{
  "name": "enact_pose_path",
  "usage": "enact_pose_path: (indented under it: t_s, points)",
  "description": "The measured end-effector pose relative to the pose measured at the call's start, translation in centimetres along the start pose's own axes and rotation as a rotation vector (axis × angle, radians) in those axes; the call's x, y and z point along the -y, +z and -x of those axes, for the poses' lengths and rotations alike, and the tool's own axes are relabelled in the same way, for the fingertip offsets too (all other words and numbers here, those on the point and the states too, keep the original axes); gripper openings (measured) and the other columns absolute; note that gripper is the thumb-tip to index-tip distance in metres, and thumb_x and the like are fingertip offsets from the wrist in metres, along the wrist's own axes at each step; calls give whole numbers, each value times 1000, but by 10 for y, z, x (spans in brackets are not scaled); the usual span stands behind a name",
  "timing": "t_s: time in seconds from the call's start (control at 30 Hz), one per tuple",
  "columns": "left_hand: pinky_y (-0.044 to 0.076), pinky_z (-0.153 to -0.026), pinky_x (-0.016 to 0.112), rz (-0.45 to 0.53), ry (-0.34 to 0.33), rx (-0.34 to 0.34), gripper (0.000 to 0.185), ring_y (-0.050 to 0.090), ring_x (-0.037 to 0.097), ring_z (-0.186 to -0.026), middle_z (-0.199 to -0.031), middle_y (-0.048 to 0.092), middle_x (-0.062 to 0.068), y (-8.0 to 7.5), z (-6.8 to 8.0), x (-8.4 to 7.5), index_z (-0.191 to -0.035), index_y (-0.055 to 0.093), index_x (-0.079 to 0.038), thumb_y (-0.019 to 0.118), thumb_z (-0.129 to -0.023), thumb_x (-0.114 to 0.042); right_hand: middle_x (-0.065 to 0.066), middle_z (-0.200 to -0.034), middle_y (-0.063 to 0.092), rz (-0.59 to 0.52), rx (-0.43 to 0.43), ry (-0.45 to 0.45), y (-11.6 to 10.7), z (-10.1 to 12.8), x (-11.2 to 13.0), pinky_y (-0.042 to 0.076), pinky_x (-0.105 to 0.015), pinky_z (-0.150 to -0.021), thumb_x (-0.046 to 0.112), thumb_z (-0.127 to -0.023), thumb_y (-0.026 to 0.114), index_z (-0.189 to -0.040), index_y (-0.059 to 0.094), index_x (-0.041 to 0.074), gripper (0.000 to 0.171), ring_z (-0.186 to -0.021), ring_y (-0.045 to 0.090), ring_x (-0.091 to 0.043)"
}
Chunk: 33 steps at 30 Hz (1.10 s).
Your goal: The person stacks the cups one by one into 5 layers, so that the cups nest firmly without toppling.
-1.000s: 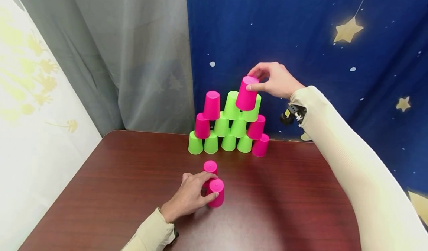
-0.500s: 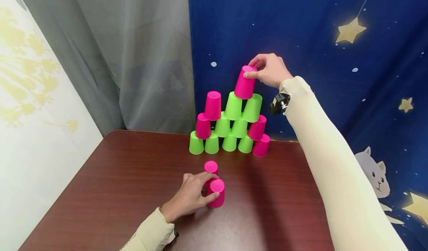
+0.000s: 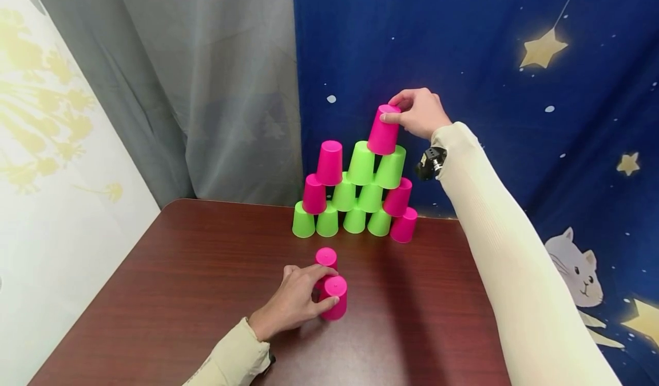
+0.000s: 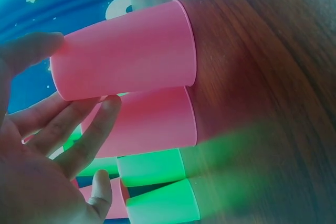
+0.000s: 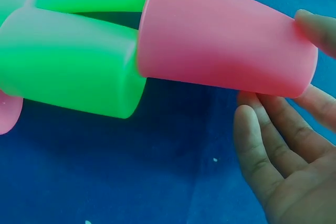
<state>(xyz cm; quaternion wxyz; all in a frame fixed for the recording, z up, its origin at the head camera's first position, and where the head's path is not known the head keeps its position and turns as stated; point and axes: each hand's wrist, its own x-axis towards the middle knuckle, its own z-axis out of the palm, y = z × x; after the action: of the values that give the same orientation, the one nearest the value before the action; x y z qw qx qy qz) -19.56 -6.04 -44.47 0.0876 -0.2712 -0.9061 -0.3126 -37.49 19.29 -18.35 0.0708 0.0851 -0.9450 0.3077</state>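
Note:
My right hand (image 3: 423,113) pinches an upside-down pink cup (image 3: 383,131) near its base, thumb in front and fingers behind. That cup's rim meets the tops of two green cups (image 3: 390,167) in the pyramid's third row; the right wrist view shows the rim against a green cup (image 5: 73,61). On the table, my left hand (image 3: 293,300) holds the nearer pink cup (image 3: 336,303) between thumb and fingers. A second pink cup (image 3: 326,257) stands just behind it, partly hidden by the fingers. In the left wrist view the held cup (image 4: 126,51) fills the middle.
The pyramid of green and pink cups (image 3: 355,220) stands at the table's back edge, before a blue curtain (image 3: 463,43). A pink cup (image 3: 329,163) tops its third row at left. Brown tabletop (image 3: 206,260) spreads on the left. A grey curtain (image 3: 242,88) hangs behind.
My right hand has raised its pink cup above the third row, then shifted it slightly right and down onto the two green cups. The left hand stays on its cup.

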Motion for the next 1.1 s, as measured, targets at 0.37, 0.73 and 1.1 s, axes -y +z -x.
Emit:
enact_pose_path:
  t_s: [0.37, 0.73, 1.1]
  points:
    - [30, -83, 36, -29, 29, -4, 43, 69, 9, -94, -103, 75, -4, 1, -3, 2, -111, 68, -15, 88, -74, -26, -17, -146, 53, -39, -31, -45, 2, 10, -10, 47, -51, -109, 45, -88, 73, -151, 41, 13, 78, -131, 54, -33]
    - [31, -82, 34, 22, 15, 12, 42, 69, 9, -94, -102, 74, -6, -6, -7, 2, -110, 69, -16, 89, -73, -24, -18, -140, 58, -51, -95, -155, 3, 36, -15, 44, -52, -109, 35, -88, 75, -143, 49, 8, 66, -130, 54, -33]
    - [32, -84, 35, 9, 72, -2, 47, 68, 10, -96, -106, 74, -4, -34, -15, -8, -113, 69, -14, 89, -73, -26, -15, -119, 70, -67, -116, -298, 28, 60, -24, 53, -30, -82, 23, -87, 78, -123, 65, 5, 42, -110, 68, -28]
